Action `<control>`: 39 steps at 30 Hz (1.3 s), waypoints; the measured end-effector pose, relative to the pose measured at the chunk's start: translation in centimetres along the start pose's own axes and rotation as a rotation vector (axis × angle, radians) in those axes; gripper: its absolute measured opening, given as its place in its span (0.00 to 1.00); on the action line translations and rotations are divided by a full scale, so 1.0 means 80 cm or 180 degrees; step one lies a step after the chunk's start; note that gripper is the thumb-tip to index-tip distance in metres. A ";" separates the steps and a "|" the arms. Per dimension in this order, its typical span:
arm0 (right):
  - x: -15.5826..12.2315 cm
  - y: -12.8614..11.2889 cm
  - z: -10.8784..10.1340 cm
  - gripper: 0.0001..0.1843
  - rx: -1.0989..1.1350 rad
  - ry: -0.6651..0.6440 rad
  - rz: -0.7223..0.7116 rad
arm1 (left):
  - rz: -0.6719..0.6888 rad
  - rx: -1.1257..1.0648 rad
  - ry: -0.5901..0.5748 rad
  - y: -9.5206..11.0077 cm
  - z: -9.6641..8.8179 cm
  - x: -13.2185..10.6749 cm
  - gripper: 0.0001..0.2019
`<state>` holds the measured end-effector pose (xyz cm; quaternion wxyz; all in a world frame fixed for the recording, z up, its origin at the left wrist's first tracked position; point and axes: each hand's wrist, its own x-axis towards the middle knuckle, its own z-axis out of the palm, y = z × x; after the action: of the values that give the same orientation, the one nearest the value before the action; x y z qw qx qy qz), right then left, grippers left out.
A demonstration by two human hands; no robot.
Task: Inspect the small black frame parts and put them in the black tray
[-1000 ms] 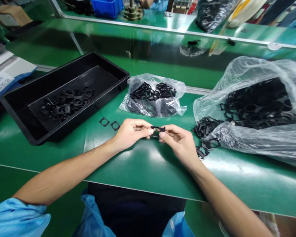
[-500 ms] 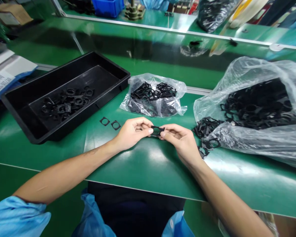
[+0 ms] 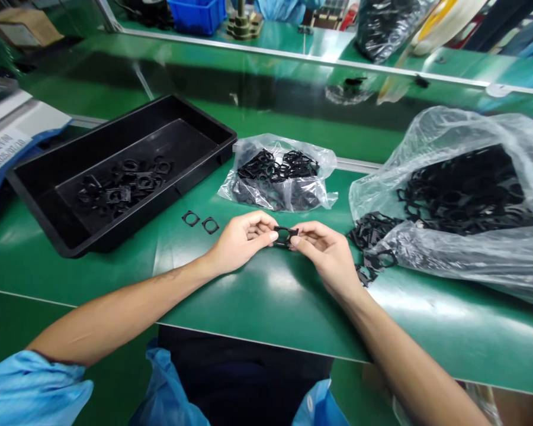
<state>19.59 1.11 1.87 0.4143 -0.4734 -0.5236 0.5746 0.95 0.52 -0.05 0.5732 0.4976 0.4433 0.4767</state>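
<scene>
Between my two hands is a small black plastic frame with a large round hole [image 3: 284, 244], held above the green table [image 3: 257, 302]. My left hand [image 3: 242, 239] pinches its left side between thumb and fingers. The right side is pinched by my right hand [image 3: 324, 251] in the same way. To the left of my left hand, two similar black frames, one [image 3: 190, 218] and another [image 3: 210, 225], lie flat on the table. Beyond my hands sits a clear plastic bag of black parts [image 3: 278, 171]. My fingers cover both ends of the held frame.
A black tray [image 3: 204, 157] with a heap of black frames stands at left. On the right, a large clear bag [image 3: 462, 248] spills black parts [image 3: 373, 231] onto the table. A metal rail [image 3: 284, 54] runs across the back, with a blue bin [image 3: 198, 16] beyond it.
The held frame is tilted slightly more open to view, its hole showing a little wider. Both hands keep their grip; the whole view has shifted slightly.
</scene>
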 end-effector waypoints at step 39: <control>0.003 0.009 -0.002 0.18 0.0538 -0.0341 0.0262 | 0.2192 0.1690 -0.0068 0.002 0.000 -0.018 0.13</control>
<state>19.71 1.27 1.10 0.4002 -0.4265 -0.4747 0.6577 0.74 -0.93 0.20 0.2375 0.7516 0.3527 0.5043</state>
